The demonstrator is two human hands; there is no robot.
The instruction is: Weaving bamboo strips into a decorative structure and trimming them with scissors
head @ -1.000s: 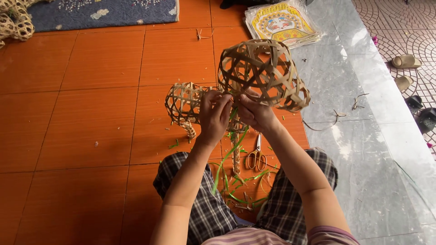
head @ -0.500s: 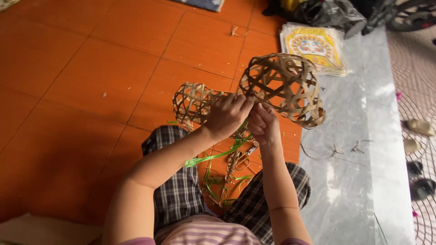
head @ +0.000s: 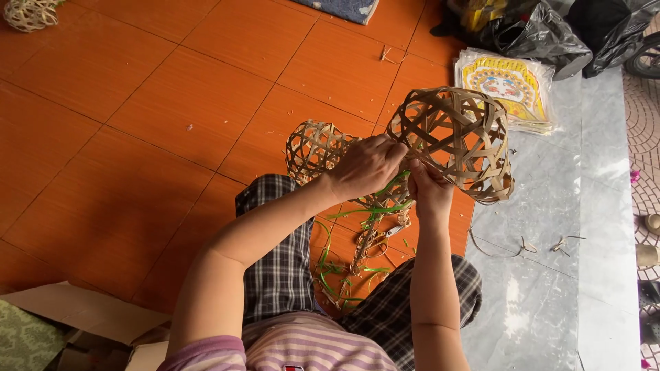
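Presently, both hands meet at the centre of the frame on a woven bamboo basket [head: 457,141], an open-lattice, rounded piece held up off the floor at centre right. Left hand [head: 364,167] is clenched on the basket's lower left edge, knuckles toward the camera. Right hand [head: 430,189] grasps the same edge from below, just beside the left hand; its fingertips are hidden behind the weave.

A second, smaller woven basket [head: 313,148] lies on the orange tiled floor [head: 137,137], just left of the left hand and partly behind it. Green strips [head: 357,213] hang below the hands, over the gap between the person's legs in checked trousers [head: 278,268]. A tool with looped handles [head: 375,244], apparently scissors, lies on the floor among the strips; its blades cannot be made out.

At upper right, a stack of printed sheets in clear wrap [head: 509,86] lies where the tiles meet a grey stone slab [head: 550,227]. Black plastic bags [head: 543,31] sit above it. A pale woven ball [head: 31,14] sits at upper left. Cardboard [head: 75,312] occupies the lower left corner.
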